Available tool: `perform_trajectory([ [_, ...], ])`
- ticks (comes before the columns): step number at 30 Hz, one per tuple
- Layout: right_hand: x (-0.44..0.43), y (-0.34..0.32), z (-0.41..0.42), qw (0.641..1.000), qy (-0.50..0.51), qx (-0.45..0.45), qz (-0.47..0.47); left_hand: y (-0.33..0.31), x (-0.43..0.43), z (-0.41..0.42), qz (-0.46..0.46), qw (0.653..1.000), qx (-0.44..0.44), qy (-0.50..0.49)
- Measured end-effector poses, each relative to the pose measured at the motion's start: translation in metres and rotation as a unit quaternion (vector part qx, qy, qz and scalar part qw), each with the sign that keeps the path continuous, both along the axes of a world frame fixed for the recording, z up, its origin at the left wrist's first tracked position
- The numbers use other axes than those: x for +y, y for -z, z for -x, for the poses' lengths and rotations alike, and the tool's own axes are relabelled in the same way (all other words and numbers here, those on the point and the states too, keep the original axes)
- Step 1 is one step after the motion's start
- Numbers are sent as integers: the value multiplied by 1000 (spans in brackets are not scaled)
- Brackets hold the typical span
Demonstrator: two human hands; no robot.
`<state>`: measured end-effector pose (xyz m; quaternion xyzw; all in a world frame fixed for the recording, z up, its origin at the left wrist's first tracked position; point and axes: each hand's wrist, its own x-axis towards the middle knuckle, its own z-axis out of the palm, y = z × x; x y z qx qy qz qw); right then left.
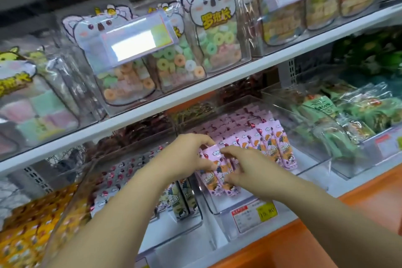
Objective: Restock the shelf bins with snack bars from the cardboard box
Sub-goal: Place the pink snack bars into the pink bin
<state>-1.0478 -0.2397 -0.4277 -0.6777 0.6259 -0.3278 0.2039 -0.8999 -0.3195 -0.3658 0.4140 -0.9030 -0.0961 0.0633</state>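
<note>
Nearest me, my left hand (187, 156) and right hand (248, 169) meet over a small bundle of pink foil-wrapped snack bars (214, 175). The left fingers are curled round the bundle's top end with the thumb underneath. The right fingers are bent over its right side, so both hands are clamped on the same packets. I judge I hold it from two sides to keep the slippery wrappers squared up, so they go in as one upright block and don't fan out.

Directly beneath the fingers is the clear plastic bin (224, 205), its front part bare, with a white and yellow price label (254, 215) on its front wall. That gap is why the bundle hangs here: it looks like the slot to fill.

Just beyond the fingertips, a row of matching pink bars (276, 143) stands leaning back, all facing the same way, and the new ones should copy that. Left of the fingers, a neighbouring bin holds grey-white packets (130, 172). Far to their right are green wrapped snacks (322, 115).

Above the fingers runs the white shelf board (195, 98), carrying bear-shaped clear bags of ring sweets (211, 35).

The cardboard box is out of view.
</note>
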Motion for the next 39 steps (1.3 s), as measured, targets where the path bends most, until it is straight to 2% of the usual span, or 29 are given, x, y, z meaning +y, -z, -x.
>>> perform_trajectory([
  [3, -14, 1, -7, 1000, -11, 5, 17, -1, 5, -5, 12, 1000, 19, 18],
  [5, -17, -2, 0, 1000, -6, -5, 25, -4, 5, -9, 32, 997, 62, 17],
  [10, -17, -23, 22, 980, 12, -152, 124, -16, 2, -28, 122, 968, 214, -42],
  [12, -21, -25, 23, 975, 12, -167, 145, -18, 5, -33, 136, 957, 252, -46],
  [17, -34, -18, 13, 977, 4, -169, 127, -9, 10, -32, 143, 950, 273, -51],
  [22, -45, -12, 17, 981, -11, -180, 67, 0, 9, -24, 130, 953, 272, -35],
  [26, -47, -11, 16, 993, -13, -112, 45, 6, 5, -17, 116, 959, 256, -38],
  [31, -57, -5, 4, 999, 10, 27, 34, 15, -8, -3, 94, 980, 165, -59],
  [36, -59, 1, -1, 997, 48, 12, 66, 19, -20, 1, 58, 982, 101, -146],
  [39, -59, 4, -4, 997, 29, 36, 68, 13, -24, 5, 16, 983, 34, -179],
])
